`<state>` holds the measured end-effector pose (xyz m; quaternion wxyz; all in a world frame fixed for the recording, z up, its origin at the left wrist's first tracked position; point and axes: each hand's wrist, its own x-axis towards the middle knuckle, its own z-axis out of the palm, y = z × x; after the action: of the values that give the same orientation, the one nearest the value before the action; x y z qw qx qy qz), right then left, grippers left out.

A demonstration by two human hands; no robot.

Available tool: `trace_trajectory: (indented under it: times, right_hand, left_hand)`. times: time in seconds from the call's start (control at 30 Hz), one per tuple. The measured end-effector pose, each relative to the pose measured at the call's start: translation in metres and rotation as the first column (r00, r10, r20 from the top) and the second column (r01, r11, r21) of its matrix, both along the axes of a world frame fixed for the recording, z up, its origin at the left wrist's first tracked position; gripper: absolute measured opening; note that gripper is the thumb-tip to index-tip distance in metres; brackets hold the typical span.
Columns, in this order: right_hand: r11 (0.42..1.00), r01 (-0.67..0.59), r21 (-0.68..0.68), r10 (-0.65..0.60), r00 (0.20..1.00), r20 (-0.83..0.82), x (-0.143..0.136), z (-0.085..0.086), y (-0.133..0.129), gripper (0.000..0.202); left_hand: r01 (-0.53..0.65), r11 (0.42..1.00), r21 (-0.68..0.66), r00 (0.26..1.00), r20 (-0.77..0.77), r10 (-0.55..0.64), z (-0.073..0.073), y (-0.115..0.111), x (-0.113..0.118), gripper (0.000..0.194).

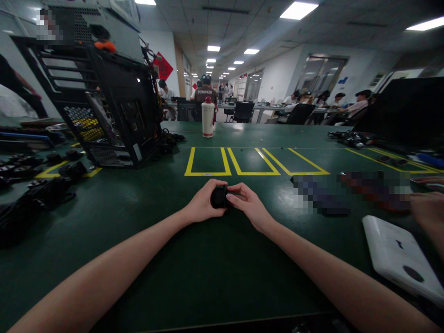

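Observation:
Near the middle of the green table (208, 268), a small round black object (218, 198) is held between both hands. My left hand (204, 202) wraps round its left side, thumb and fingers curved about it. From the right, my right hand (248, 203) pinches the object's right rim with thumb and fingertips. What exactly the object is cannot be made out. Beyond the hands, yellow tape outlines (208, 174) mark the table top.
An open black computer case (114, 106) stands at the back left, with black cables (31, 199) nearer. A white bottle (207, 121) stands farther back. On the right lie a white device (398, 252) and blurred items; another person's hand (428, 212) reaches in there.

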<state>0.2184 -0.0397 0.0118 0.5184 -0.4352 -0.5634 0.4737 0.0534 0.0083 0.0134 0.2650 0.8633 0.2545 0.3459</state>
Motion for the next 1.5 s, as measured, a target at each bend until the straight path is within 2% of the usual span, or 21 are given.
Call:
trace_trajectory:
  times: [0.17, 0.3, 0.43, 0.67, 0.83, 0.93, 1.3, 1.5]
  right_hand:
    - [1.000, 0.021, -0.008, -0.020, 0.999, 0.029, 0.0021, -0.0023, 0.0047, 0.025]
    - [0.999, -0.011, -0.040, 0.013, 0.999, 0.037, 0.0040, -0.0037, 0.0055, 0.029]
    - [0.999, -0.046, -0.004, 0.046, 0.999, 0.016, 0.0026, -0.0017, 0.0002, 0.029]
    - [0.999, -0.018, 0.040, 0.018, 1.000, 0.010, 0.0003, -0.0004, -0.0010, 0.012]
    - [0.999, 0.028, 0.022, -0.028, 1.000, 0.008, 0.0009, -0.0014, 0.0039, 0.026]
    - [1.000, 0.010, -0.018, -0.009, 1.000, 0.014, 0.0014, -0.0016, 0.0046, 0.030]
    - [0.999, -0.014, 0.031, 0.013, 0.999, 0.041, 0.0025, -0.0018, 0.0014, 0.018]
    - [1.000, 0.003, -0.011, -0.003, 1.000, 0.024, 0.0023, -0.0011, 0.0038, 0.034]
  left_hand:
    - [0.011, 1.000, -0.013, 1.000, 0.001, -0.011, 0.0034, -0.0018, -0.0007, 0.059]
    - [0.014, 1.000, -0.003, 1.000, -0.006, -0.014, 0.0045, -0.0024, -0.0008, 0.057]
    - [0.004, 1.000, -0.003, 1.000, -0.006, -0.004, 0.0016, -0.0007, -0.0004, 0.059]
    - [0.007, 1.000, 0.007, 1.000, 0.001, -0.007, -0.0001, 0.0005, -0.0002, 0.060]
    - [0.008, 1.000, -0.001, 1.000, -0.002, -0.008, 0.0012, -0.0010, 0.0000, 0.059]
    - [0.007, 1.000, -0.002, 1.000, 0.005, -0.007, 0.0010, -0.0012, 0.0000, 0.058]
    - [-0.001, 1.000, -0.010, 1.000, -0.007, 0.000, 0.0033, -0.0026, -0.0003, 0.058]
    - [0.002, 1.000, -0.027, 1.000, 0.005, -0.002, 0.0032, -0.0027, 0.0002, 0.059]
